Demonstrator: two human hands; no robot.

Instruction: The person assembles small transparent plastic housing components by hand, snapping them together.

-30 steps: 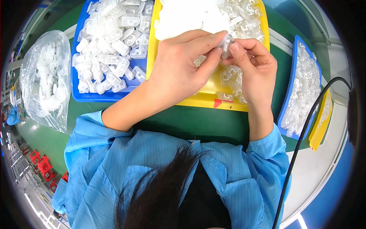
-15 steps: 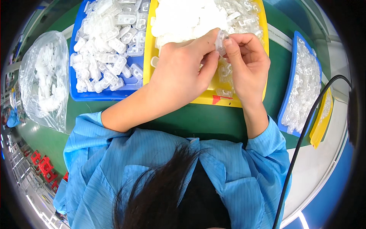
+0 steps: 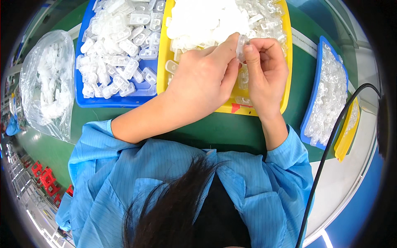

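Over the yellow tray (image 3: 162,62), my two hands meet around one small clear plastic part (image 3: 241,48), held upright. My left hand (image 3: 205,74) pinches it from the left between thumb and fingers. From the right, the thumb and curled fingers of my right hand (image 3: 266,68) close on its other side. Bright white and clear plastic pieces (image 3: 206,20) fill the far part of the yellow tray. A few loose clear parts (image 3: 243,78) lie in the tray beneath my hands; the fingers hide some of them.
Left of the yellow tray stands a blue tray (image 3: 142,102) heaped with clear plastic parts. Farther left lies a clear plastic bag (image 3: 29,89) of white pieces. On the right are another blue tray (image 3: 305,131), a small yellow tray (image 3: 341,151) and a black cable (image 3: 328,146).
Both hands stay closed on the clear part. My right hand has shifted slightly left, and the part appears turned a little between the fingers.
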